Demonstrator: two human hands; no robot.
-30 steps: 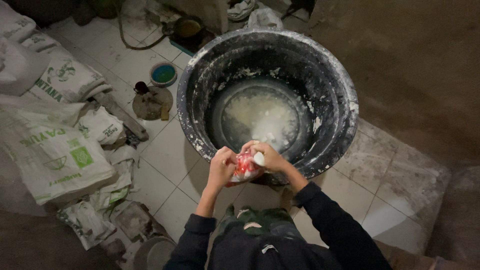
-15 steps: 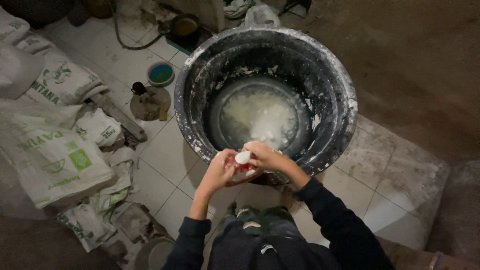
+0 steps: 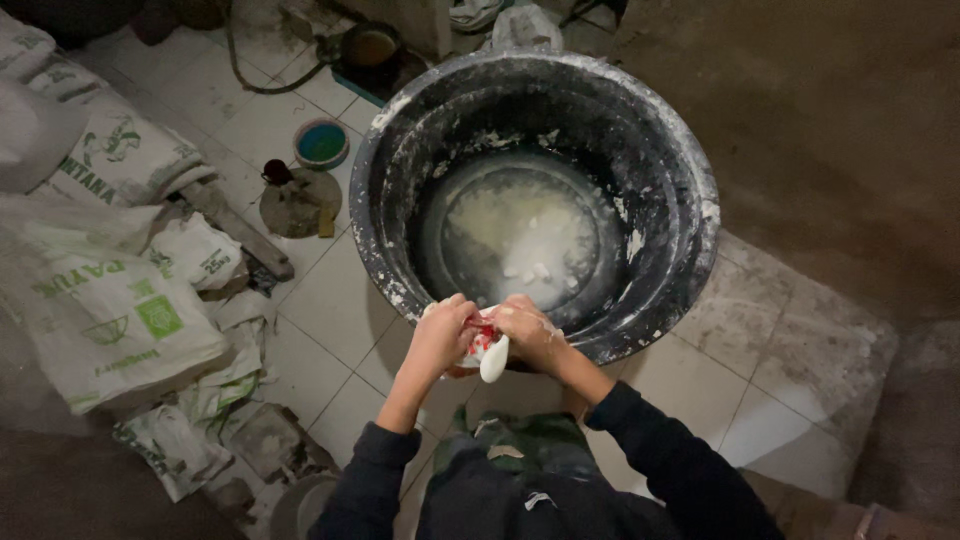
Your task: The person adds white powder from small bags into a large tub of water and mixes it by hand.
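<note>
White and red, a small soft packet (image 3: 485, 347) sits pinched between my hands, left hand (image 3: 440, 340) and right hand (image 3: 527, 332) both closed on it at the near rim of the big black tub (image 3: 690, 250). Beyond my hands, pale lumps (image 3: 530, 245) lie in the tub's bottom. Sacks (image 3: 100, 300) lie well off to the left.

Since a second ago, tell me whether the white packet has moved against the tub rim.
No: the packet stays between both hands at the near rim of the tub.
</note>
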